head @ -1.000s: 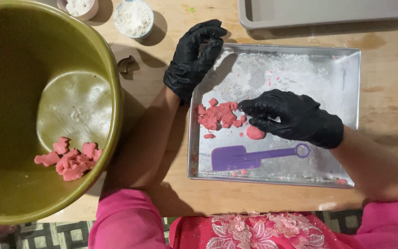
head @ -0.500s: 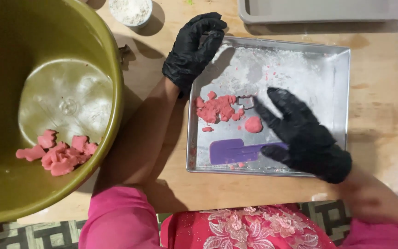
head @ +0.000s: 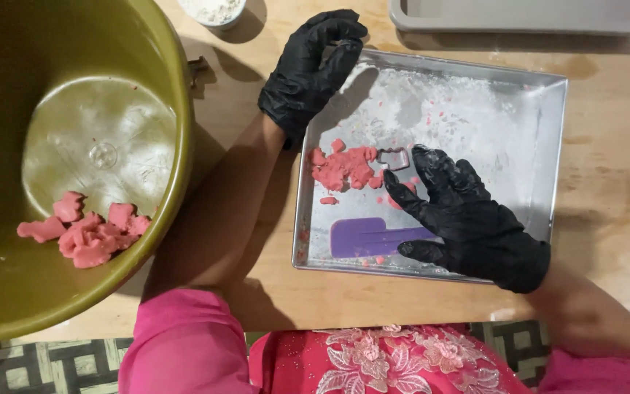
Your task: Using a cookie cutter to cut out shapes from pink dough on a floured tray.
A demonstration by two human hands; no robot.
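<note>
In the floured metal tray (head: 541,131) on the wooden tabletop (head: 607,182), the right hand (head: 468,219), in a black glove, now lies flat with its fingers (head: 432,164) spread and empty, where a second ago it was bunched over the pink dough. The small metal cutter (head: 394,157) it was pressing has been let go and stands free in the tray, just beside the fingertips and at the right edge of the dough patch (head: 344,166); a rounded pink piece that lay in plain sight below the patch is now mostly covered by the hand. The purple spatula (head: 366,237) stays where it was, its handle running under the right palm. The left hand (head: 308,69) has not shifted: its gloved fingers are curled closed over the tray's upper left rim, holding it steady. To the left, the big olive-green bowl (head: 176,124) holds the same cluster of cut pink shapes (head: 85,232), and a small cup of white powder (head: 213,10) sits at the top edge. Judging from this, one press is finished and the cutter is released, with the cut piece not yet lifted out; the dough left in the tray looks thin and ragged.
</note>
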